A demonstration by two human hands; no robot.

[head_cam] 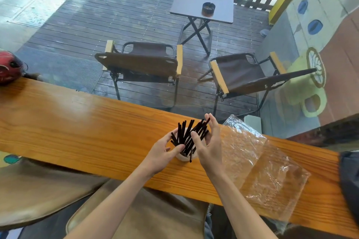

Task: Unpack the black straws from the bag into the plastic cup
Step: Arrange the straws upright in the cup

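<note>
Head camera looks forward and steeply down, close over the wooden counter (81,122), deck beyond

A bundle of black straws (189,137) was stood, splayed, in the plastic cup (182,157) near the front edge of the wooden counter (77,132). The cup was flanked by the left hand (164,150) and right hand (208,143), fingers loosely spread against the straws. A clear bag (260,165) was laid flat toward the counter's right end.
</note>
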